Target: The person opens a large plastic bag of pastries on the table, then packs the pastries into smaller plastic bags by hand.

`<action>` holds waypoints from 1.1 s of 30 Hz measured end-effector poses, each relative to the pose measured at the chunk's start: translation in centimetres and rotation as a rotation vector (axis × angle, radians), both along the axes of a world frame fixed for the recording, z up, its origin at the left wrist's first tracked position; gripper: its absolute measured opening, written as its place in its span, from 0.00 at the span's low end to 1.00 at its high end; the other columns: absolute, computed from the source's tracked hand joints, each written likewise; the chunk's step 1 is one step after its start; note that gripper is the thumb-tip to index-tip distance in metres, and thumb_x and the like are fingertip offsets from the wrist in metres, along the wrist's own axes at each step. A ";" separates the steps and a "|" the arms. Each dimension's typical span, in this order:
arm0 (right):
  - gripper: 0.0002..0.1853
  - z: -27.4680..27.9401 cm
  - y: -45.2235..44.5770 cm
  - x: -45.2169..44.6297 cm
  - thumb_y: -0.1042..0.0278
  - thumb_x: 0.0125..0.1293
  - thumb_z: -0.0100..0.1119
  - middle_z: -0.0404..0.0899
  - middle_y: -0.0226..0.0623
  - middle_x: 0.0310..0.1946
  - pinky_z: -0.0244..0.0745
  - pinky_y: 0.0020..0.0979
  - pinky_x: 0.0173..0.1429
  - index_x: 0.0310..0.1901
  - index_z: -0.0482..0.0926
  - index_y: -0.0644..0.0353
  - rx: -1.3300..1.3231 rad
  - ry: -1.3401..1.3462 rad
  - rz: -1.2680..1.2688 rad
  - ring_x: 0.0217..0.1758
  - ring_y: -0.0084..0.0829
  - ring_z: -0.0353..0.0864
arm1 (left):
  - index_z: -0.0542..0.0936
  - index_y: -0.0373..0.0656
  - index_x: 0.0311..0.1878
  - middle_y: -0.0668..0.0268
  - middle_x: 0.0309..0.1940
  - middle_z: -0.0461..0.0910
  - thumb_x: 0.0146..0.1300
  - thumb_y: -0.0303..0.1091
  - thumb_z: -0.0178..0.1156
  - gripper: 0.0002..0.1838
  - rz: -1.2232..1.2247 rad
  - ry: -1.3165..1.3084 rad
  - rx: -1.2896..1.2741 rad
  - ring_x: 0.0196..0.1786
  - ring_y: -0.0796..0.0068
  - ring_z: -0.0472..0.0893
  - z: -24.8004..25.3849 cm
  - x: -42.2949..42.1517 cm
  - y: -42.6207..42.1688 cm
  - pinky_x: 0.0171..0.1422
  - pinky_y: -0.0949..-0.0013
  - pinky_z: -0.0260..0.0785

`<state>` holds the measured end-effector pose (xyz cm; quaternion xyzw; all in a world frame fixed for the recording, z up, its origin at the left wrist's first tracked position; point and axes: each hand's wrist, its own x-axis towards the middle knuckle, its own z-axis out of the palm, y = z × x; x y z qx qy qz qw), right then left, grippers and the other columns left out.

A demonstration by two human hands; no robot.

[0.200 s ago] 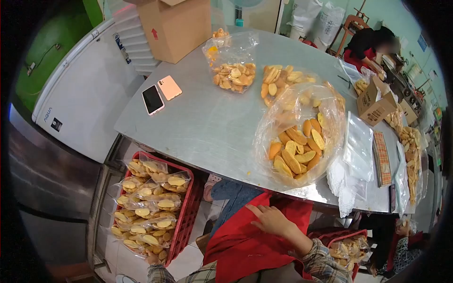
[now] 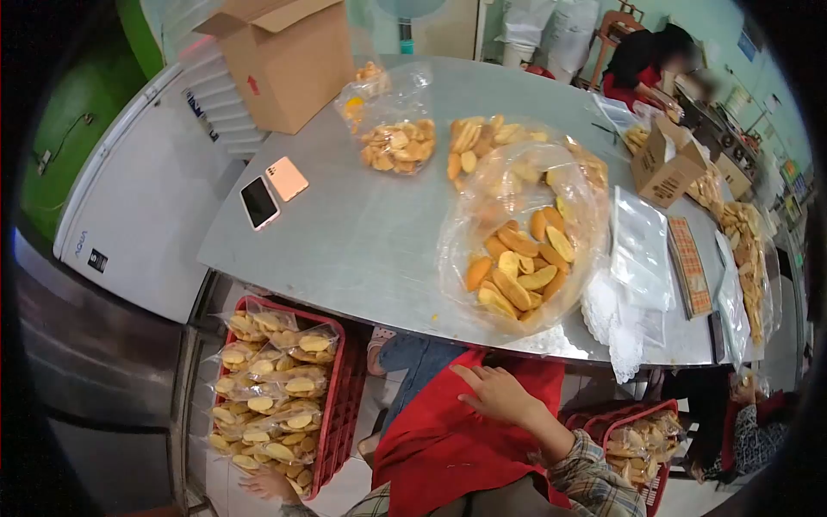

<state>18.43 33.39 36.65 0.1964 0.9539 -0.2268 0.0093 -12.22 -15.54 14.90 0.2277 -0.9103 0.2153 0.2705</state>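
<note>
1. The bagged bread pieces (image 2: 259,402) lie in rows inside the red crate (image 2: 347,405), on the left below the metal table (image 2: 345,228).
2. Each bag is probably light; its clear film looks thin, crinkly and somewhat slippery, and the bread inside seems dry enough to chip or snap if squeezed.
3. A bag would best be taken by its loose film end, or cradled from beneath, rather than pinched across the bread.
4. The left hand (image 2: 269,484) is low, at the crate's near left corner, fingers spread apart and visibly gripping nothing; whether it touches a bag or the rim, I cannot tell.
5. The right hand (image 2: 500,395) lies over the red apron (image 2: 444,439), back upward, fingers loosely extended and apart, holding nothing visible; its forearm slopes toward the near right.
</note>
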 end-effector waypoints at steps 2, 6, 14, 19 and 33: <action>0.28 -0.2 0.3 0.9 0.57 0.59 0.52 0.75 0.45 0.36 0.71 0.38 0.42 0.59 0.59 0.57 -0.015 0.068 -0.026 0.38 0.43 0.76 | 0.45 0.29 0.64 0.42 0.62 0.50 0.63 0.46 0.46 0.37 -0.573 0.113 0.432 0.62 0.49 0.58 5.6 1.0 6.8 0.64 0.57 0.52; 0.27 -0.5 0.4 2.4 0.57 0.58 0.52 0.75 0.44 0.36 0.71 0.38 0.42 0.58 0.61 0.57 0.028 0.101 -0.065 0.38 0.42 0.76 | 0.48 0.32 0.64 0.49 0.63 0.50 0.54 0.30 0.57 0.38 -1.201 -0.467 1.311 0.66 0.56 0.51 13.5 9.3 22.8 0.70 0.63 0.38; 0.19 3.3 1.6 6.7 0.63 0.57 0.56 0.74 0.44 0.37 0.71 0.39 0.42 0.48 0.69 0.61 -0.035 0.413 -0.361 0.39 0.45 0.75 | 0.78 0.50 0.46 0.50 0.60 0.57 0.48 0.46 0.62 0.21 -2.438 -1.220 0.293 0.60 0.44 0.57 14.8 7.2 33.7 0.61 0.50 0.52; 0.19 4.5 5.9 10.5 0.62 0.57 0.57 0.75 0.45 0.38 0.71 0.39 0.42 0.48 0.69 0.60 0.002 0.575 -0.700 0.38 0.48 0.76 | 0.75 0.40 0.44 0.52 0.54 0.65 0.52 0.31 0.59 0.15 -2.283 -0.763 0.980 0.55 0.56 0.66 19.5 5.3 43.8 0.55 0.62 0.61; 0.31 8.5 23.3 7.9 0.59 0.65 0.46 0.52 0.34 0.66 0.61 0.29 0.59 0.67 0.48 0.55 -0.554 0.729 -0.491 0.64 0.28 0.56 | 0.74 0.44 0.26 0.73 0.17 0.69 0.56 0.35 0.52 0.07 -1.433 -1.254 1.929 0.18 0.81 0.67 29.4 3.3 67.8 0.19 0.74 0.55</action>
